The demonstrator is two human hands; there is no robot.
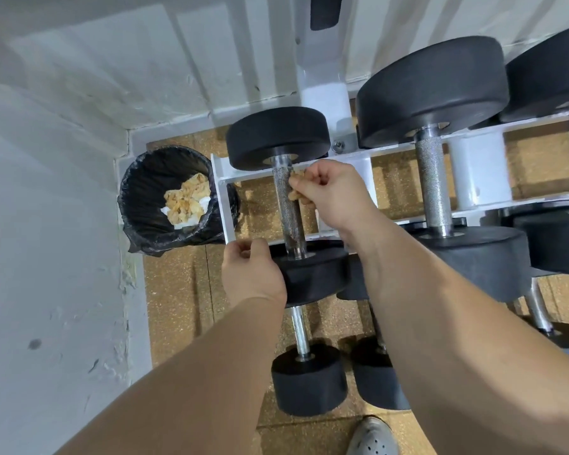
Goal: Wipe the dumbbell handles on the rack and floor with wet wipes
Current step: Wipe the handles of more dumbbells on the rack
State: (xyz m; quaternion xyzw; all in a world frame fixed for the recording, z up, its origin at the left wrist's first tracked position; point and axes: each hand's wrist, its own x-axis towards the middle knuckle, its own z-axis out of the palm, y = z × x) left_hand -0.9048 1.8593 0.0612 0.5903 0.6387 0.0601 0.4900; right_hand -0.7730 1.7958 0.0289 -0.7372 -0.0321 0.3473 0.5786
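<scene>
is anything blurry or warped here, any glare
Head view: wide-angle bends the wall and forearms at the edges; top left corner is hazy; the right hand, wipe and dumbbell handle are sharp; light is even, mild glare on the white rack post.

A round trash bin [128,205] lined with a black plastic bag stands in the corner, where the white painted wall [46,257] meets the back wall. Crumpled waste [186,201] lies in it, yellowish-brown with some white. The paint on the wall is cracked and flaking low down. The floor [178,307] is speckled tan tile, cork-like in look. At the bottom edge shows the toe of a grey perforated shoe [373,438], and at the top edge a dark pad [326,11].
</scene>
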